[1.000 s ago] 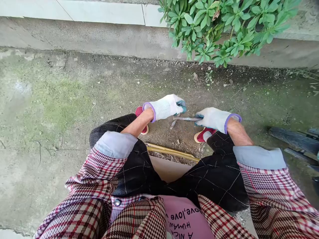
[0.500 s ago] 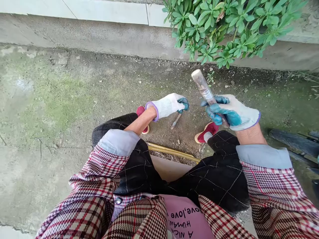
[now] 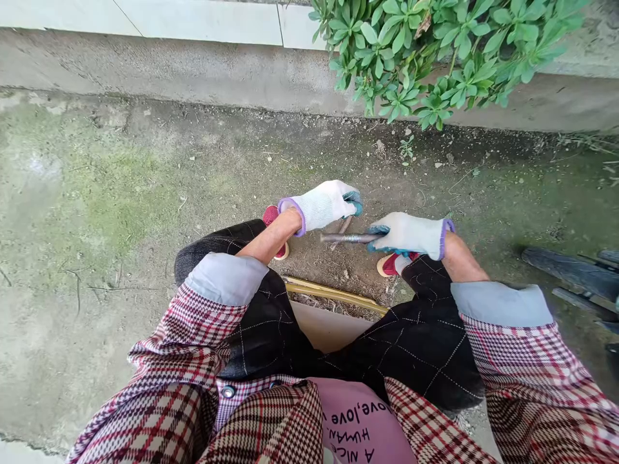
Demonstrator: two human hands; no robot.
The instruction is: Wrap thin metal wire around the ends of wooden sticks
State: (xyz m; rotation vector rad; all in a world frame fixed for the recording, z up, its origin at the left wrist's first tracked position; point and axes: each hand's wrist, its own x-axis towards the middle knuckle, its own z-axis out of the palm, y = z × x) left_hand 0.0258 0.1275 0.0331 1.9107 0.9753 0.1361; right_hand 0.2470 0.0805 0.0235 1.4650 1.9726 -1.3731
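Observation:
My right hand (image 3: 409, 234), in a white glove with a teal palm, is closed round a grey metal rod-like tool (image 3: 344, 238) that lies level and points left. My left hand (image 3: 325, 203), gloved the same way, is closed near the ground just above the tool's left end, pinching a thin brown stick (image 3: 342, 227) that stands in the soil. The tool's tip is close to that stick; I cannot tell whether they touch. Both hands hover over bare earth between my red shoes (image 3: 393, 263).
A leafy green plant (image 3: 435, 58) hangs over a low concrete kerb (image 3: 193, 64) at the back. A yellow-rimmed tray or board (image 3: 333, 295) lies between my knees. Dark slats (image 3: 575, 274) lie at the right edge. Mossy concrete spreads to the left.
My right hand raised the tool up and to the right half a second ago, then brought it down again, level, beside the stick. My left hand stayed at the stick.

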